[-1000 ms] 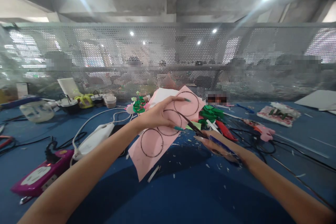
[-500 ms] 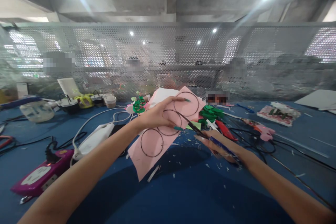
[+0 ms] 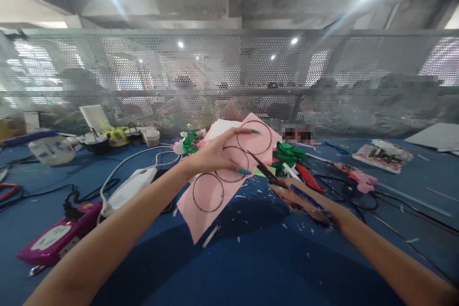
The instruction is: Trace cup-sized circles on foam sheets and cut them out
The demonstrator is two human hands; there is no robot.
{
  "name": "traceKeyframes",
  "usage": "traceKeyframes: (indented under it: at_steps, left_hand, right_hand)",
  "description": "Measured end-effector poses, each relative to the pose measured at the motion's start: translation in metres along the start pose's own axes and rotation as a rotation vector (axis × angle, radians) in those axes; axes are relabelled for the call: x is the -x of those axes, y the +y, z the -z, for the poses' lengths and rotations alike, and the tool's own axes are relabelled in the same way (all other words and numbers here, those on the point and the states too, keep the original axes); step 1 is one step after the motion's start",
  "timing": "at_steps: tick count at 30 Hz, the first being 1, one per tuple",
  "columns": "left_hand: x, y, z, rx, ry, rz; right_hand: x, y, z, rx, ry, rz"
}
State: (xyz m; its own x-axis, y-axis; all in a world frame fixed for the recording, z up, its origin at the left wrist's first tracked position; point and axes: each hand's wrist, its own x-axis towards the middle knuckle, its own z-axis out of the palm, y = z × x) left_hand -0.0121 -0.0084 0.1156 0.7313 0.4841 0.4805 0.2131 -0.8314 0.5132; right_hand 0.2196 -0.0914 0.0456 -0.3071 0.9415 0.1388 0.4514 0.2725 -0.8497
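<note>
A pink sheet (image 3: 201,215) with several dark circles drawn on it is held up over the blue table. My left hand (image 3: 218,150) grips it near the middle, thumb and fingers spread across its face; the fingertips have long green nails. My right hand (image 3: 296,196) is wrapped round a pair of scissors (image 3: 266,170) with dark blades and blue handles. Their blades point up and left at the sheet's right edge, by the middle circle. Whether they cut into it I cannot tell. Behind the pink sheet lies white paper (image 3: 227,127).
Green leaf-like pieces (image 3: 289,154) and a red object (image 3: 310,179) lie right of the sheet. At left are a purple power strip (image 3: 60,234), a white adapter (image 3: 132,189), cables and cups (image 3: 93,141). Paper scraps dot the table (image 3: 251,258); a perforated screen (image 3: 229,71) stands behind.
The scissors and my right hand have shifted slightly, with the blade tips moving a little to the right. My left hand keeps its hold on the pink sheet.
</note>
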Motion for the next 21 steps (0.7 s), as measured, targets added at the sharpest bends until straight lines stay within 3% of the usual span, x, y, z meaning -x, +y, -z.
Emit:
traceKeyframes:
  at_steps: [7, 21]
  left_hand:
    - [0.000, 0.000, 0.000, -0.020, 0.002, 0.000]
    - [0.000, 0.002, 0.001, -0.027, -0.009, -0.015]
  right_hand:
    - [-0.001, 0.013, 0.002, 0.057, -0.067, -0.007]
    - [-0.007, 0.026, 0.002, 0.057, 0.004, -0.048]
